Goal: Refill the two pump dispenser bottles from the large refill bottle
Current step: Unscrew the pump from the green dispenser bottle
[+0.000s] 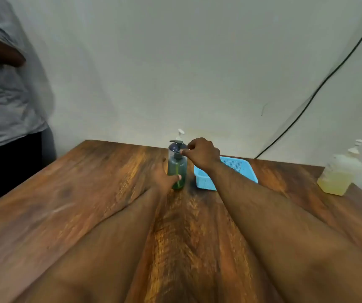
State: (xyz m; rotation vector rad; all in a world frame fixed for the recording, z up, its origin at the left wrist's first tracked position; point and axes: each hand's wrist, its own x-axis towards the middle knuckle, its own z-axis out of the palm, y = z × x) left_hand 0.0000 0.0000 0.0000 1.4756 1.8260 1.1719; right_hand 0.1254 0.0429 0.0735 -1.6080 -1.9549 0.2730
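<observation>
A green pump dispenser bottle (176,171) stands upright near the far middle of the wooden table (88,204). My left hand (164,177) grips its lower body, thumb across the front. My right hand (201,153) reaches over from the right with curled fingers, and its thumb and forefinger pinch the dark pump top (177,154) of that bottle. Directly behind stands a dark blue pump bottle (176,146), mostly hidden. The large refill bottle (337,174), clear with yellow liquid and a white pump top, stands at the table's right edge, far from both hands.
A light blue plastic basket (241,168) sits right of the bottles, under my right wrist. A white pump nozzle (180,132) shows behind the blue bottle. Another person in a grey shirt (7,95) stands at the left. A black cable (319,86) runs down the wall.
</observation>
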